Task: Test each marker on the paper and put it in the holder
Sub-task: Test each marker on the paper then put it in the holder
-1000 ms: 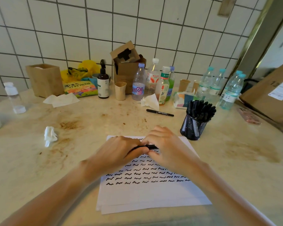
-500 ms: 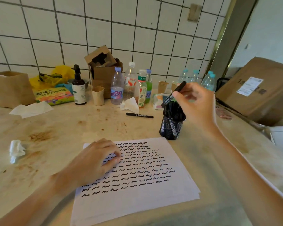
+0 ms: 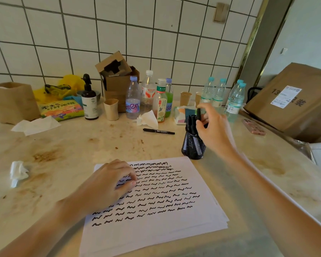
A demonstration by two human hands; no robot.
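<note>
A stack of white paper (image 3: 156,229) covered with rows of black squiggles lies on the stained counter. My left hand (image 3: 107,184) rests on its upper left part, fingers loosely curled, holding nothing. My right hand (image 3: 214,130) is over the black mesh holder (image 3: 192,147), pinching a black marker (image 3: 198,114) that stands upright with its lower end among the several markers in the holder. Another black marker (image 3: 158,131) lies flat on the counter behind the paper, left of the holder.
Along the tiled wall stand water bottles (image 3: 235,101), drink bottles (image 3: 132,98), paper cups (image 3: 111,109), a pump bottle (image 3: 89,101), a brown box (image 3: 119,78) and a paper bag (image 3: 13,101). Crumpled tissues (image 3: 19,172) lie at the left. A large carton (image 3: 295,101) and pink phone (image 3: 254,127) sit at the right.
My right hand carried the marker from the paper to the holder and turned it upright, lowering it among the others. My left hand let go of it and stayed on the paper.
</note>
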